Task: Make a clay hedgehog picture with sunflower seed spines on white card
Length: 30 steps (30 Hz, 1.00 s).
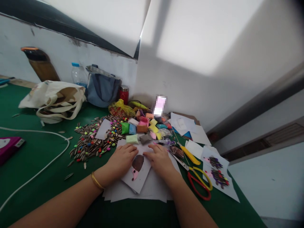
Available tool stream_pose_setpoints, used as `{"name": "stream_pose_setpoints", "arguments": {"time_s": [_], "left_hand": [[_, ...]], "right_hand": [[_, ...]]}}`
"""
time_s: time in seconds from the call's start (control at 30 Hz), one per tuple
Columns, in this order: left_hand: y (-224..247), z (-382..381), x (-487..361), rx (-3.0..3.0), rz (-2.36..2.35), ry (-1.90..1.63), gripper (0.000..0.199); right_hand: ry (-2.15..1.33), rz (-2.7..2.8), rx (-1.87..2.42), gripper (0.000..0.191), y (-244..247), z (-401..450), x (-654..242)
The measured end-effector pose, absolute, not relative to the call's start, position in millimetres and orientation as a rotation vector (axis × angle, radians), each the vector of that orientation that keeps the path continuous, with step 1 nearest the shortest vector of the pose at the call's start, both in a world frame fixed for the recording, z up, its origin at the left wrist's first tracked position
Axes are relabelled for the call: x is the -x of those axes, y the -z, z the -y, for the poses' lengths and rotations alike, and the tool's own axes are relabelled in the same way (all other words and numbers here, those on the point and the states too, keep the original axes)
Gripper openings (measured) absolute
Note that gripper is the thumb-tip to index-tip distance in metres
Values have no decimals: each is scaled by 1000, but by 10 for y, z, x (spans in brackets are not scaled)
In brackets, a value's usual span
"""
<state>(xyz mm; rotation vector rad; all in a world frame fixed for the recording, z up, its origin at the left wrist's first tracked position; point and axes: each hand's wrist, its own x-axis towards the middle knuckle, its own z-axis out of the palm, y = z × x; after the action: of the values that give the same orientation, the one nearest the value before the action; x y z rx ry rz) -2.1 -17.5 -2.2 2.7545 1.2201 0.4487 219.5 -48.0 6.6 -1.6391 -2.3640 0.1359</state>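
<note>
On the white paper sheet (142, 182) lies a flattened brown clay body (138, 163) with a pink clay snout (135, 173) and small dark dots, like a hedgehog. My left hand (124, 158) rests at the left of the brown clay, fingers stretched out over the paper and their tips near the clay's edge. From the right, my right hand (161, 160) lies with its fingers extended and apart on the sheet, just right of the clay. Neither hand holds anything. More paper sheets (161, 193) are stacked underneath.
Sunflower seeds and coloured beads (95, 142) spread at left. Clay packets (142, 128) crowd behind my hands. Right are scissors (199, 182), a yellow craft knife (190, 154) and a sheet with two seed-covered hedgehogs (219, 174). Bags (103, 87), a bottle (78, 74) and a white cable (51, 161) lie around.
</note>
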Motion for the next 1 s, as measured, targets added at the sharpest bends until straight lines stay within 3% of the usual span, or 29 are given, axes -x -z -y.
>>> {"name": "stream_pose_setpoints", "arguments": {"time_s": [0.13,0.27,0.57,0.73,0.87,1.0], "left_hand": [[42,171,27,-2756,-1230,-476,35],[49,170,34,-2753,-1223,-476,36],[14,170,28,-2741,-1228,-448,36],[24,171,26,-2750,-1232,-467,36],[47,170,34,-2758,-1235,-470,38],[77,165,44,-2760,-1243,-494,41]], "right_hand": [[-199,2360,1655,62,-14,438,-2216],[-227,2255,1528,66,28,378,-2285],[-285,2288,1582,48,-7,382,-2303],[-274,2291,1592,54,-61,405,-2271],[-234,2234,1554,37,-71,406,-2241],[-202,2203,1513,33,-2,344,-2211]]}}
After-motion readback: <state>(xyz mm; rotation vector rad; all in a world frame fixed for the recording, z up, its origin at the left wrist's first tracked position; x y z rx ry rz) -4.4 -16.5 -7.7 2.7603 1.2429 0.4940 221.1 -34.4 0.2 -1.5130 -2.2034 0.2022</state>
